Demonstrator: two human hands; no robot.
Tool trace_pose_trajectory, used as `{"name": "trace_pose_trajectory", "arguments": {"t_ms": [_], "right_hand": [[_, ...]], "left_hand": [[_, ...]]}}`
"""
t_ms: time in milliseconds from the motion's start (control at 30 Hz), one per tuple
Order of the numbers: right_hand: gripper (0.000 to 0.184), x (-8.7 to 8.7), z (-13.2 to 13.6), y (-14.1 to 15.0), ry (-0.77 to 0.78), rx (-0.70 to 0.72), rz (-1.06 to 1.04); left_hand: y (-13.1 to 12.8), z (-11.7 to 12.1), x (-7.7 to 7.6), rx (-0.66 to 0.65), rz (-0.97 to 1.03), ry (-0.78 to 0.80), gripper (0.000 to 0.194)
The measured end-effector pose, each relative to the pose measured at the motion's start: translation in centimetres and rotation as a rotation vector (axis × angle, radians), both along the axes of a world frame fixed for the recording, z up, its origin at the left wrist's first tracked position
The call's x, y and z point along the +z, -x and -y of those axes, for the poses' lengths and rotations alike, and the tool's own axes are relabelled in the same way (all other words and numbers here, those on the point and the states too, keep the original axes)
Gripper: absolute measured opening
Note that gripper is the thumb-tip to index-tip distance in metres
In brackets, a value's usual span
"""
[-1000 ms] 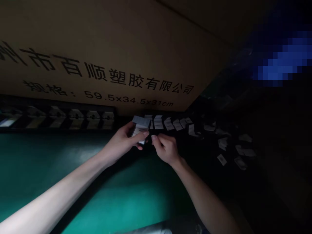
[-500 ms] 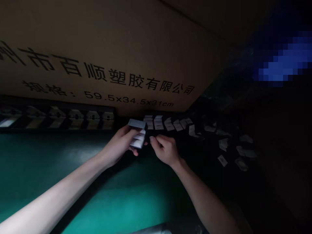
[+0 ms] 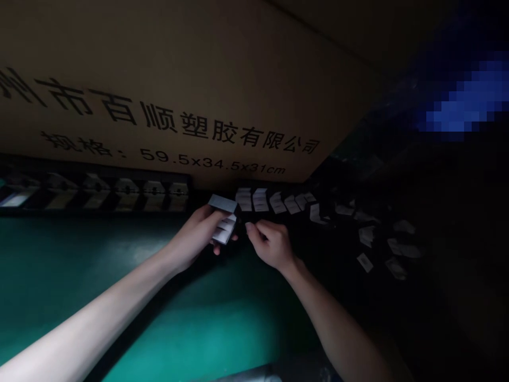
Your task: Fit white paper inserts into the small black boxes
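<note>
My left hand [image 3: 194, 233] gripped a small stack of white slips [image 3: 223, 227] at its edges, and my right hand [image 3: 270, 245] was closed just beside it (if it held something thin, I could not tell). A square hold kept the stack neat. The carton [image 3: 159, 79] read "59.5x34.5x31cm".

Held item: a small stack of flat white-and-grey paper packets [image 3: 225, 228], their edges slightly fanned
Pose: tilted, with a grey packet angled across the top
Grip: clasped by the left hand [image 3: 191, 233]
Loose items: small white paper slips [image 3: 260, 200], lying flat or slightly curled
Placement: laid in a rough row just beyond the stack, with more scattered unevenly to the right
</note>
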State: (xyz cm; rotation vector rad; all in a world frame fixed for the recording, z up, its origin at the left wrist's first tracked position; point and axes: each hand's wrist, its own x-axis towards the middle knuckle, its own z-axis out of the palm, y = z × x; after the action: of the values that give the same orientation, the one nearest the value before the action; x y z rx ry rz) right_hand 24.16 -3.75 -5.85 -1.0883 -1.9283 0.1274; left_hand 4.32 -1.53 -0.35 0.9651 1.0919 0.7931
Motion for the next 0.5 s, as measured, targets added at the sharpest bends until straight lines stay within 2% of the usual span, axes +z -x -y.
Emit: {"name": "trace_pose_trajectory", "arguments": {"t_ms": [500], "right_hand": [[0.044, -0.28, -0.07, 0.28, -0.012, 0.025, -0.003]], "left_hand": [[0.46, -0.12, -0.17, -0.056, -0.095, -0.073, 0.028]]}}
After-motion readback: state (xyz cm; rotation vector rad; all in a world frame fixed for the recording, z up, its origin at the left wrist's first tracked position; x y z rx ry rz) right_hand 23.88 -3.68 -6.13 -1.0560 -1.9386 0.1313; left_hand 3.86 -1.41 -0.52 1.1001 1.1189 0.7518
